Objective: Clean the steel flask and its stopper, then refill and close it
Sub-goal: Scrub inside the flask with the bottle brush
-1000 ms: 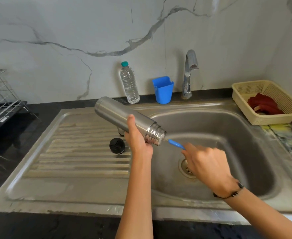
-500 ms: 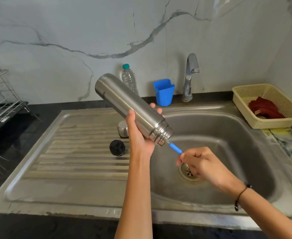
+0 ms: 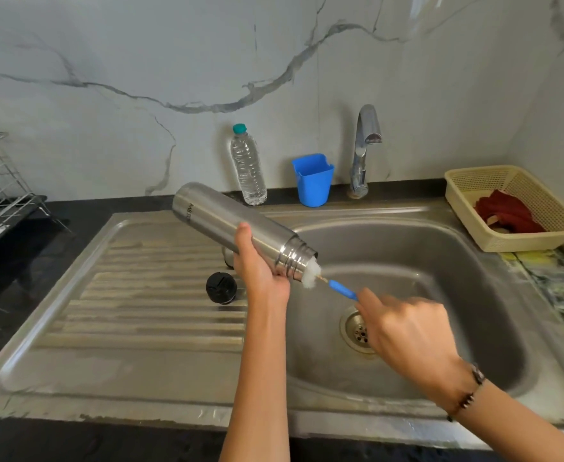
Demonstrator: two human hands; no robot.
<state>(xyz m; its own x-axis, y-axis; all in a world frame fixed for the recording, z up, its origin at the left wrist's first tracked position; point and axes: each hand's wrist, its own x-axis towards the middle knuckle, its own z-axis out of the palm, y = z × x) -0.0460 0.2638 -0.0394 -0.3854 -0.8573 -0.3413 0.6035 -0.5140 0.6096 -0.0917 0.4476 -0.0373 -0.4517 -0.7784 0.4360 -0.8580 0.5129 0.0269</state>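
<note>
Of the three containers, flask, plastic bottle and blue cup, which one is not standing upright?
The steel flask: the left hand holds it tilted, mouth down; the plastic bottle and blue cup stand upright.

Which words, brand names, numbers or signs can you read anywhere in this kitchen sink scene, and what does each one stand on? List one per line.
Steel flask: dark lettering near its base, beginning with what looks like "MILT"; the rest is hidden and it is blurred, so the reading is unsure.
Water bottle: no label can be read.
Blue cup, black stopper, yellow basket: no text shows.
</note>
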